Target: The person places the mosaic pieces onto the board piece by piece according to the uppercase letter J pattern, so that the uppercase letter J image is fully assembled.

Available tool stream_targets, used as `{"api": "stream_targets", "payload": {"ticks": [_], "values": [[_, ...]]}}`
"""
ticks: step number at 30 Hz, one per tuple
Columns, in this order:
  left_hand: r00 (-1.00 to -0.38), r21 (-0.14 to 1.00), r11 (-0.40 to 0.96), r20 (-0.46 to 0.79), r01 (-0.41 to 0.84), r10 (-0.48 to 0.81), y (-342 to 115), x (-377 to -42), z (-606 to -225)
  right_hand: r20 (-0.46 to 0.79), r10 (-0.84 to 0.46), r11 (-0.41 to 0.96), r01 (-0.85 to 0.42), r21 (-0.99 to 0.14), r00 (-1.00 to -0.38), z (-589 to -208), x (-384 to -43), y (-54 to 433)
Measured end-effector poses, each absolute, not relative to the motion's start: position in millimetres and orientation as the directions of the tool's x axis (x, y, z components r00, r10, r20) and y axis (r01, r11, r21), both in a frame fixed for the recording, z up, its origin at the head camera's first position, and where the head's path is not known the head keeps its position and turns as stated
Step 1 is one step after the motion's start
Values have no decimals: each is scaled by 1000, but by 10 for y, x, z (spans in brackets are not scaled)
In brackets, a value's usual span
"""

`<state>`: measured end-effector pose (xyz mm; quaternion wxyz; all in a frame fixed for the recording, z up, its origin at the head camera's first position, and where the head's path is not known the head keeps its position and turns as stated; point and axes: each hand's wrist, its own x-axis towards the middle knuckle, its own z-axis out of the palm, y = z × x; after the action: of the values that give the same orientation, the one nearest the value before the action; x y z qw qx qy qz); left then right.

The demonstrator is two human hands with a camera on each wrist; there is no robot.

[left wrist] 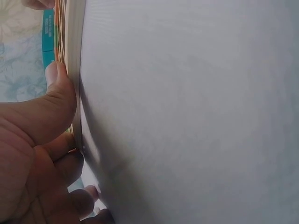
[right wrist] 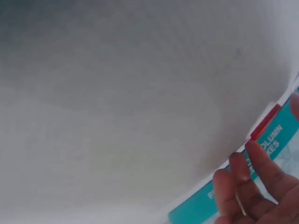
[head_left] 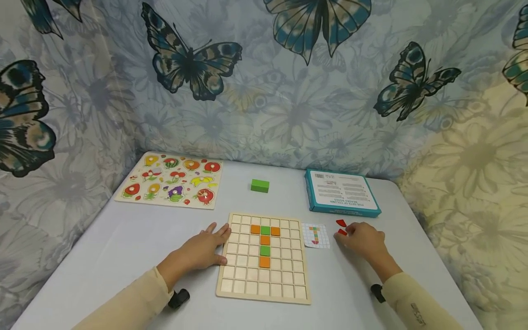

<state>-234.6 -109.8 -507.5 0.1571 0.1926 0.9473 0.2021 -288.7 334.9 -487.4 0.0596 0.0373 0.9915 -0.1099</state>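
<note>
In the head view, a wooden grid board (head_left: 241,274) lies at the middle, with orange and green square tiles (head_left: 265,250) forming a T. My left hand (head_left: 202,250) rests at its left side, fingers spread; the left wrist view shows the thumb (left wrist: 60,88) against the board's edge (left wrist: 74,42). Over to the right, my right hand (head_left: 365,240) is low over two small red pieces (head_left: 341,223). The nearer red piece (head_left: 342,232) lies between thumb and forefinger. In the right wrist view, a gap separates the thumb from a red piece (right wrist: 266,122).
A pattern card (head_left: 316,235) lies beside the board's right edge. Behind it is a teal box (head_left: 344,192). A green block (head_left: 260,185) stands at the back, and a fruit puzzle board (head_left: 165,202) occupies the back left. Patterned cloth (head_left: 264,114) rises behind the table.
</note>
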Motion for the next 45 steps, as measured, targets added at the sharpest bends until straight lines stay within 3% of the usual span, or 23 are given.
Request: {"api": "stream_targets", "payload": {"ticks": [7,20,30,33,37,42,45], "values": [[-874,445,840,-214,310,437,-1111,-2354,-5085,-81,-2,981,13,-191,-997,-4912,-2905,3308],[-879,442,846,-217,299,424,-1108,-2325,-5045,-86,21,972,41,-231,-996,-4934,-2906,3357],[-877,452,840,-217,300,430,-1110,-2333,-5043,-208,98,936,161,-313,-973,-4790,-2842,3154],[-875,456,839,-222,296,430,-1111,-2332,-5061,-185,42,931,106,-349,-982,-4752,-2725,2858],[-875,448,843,-226,298,429,-1113,-2328,-5067,-137,-121,919,-58,-391,-983,-4721,-2454,2302],[-876,451,842,-221,297,428,-1109,-2325,-5058,-89,-377,867,-317,-385,-922,-4760,-2138,1756],[-877,458,839,-219,294,427,-1102,-2317,-5053,-71,-456,846,-408,-343,-887,-4821,-2028,1592]]}}
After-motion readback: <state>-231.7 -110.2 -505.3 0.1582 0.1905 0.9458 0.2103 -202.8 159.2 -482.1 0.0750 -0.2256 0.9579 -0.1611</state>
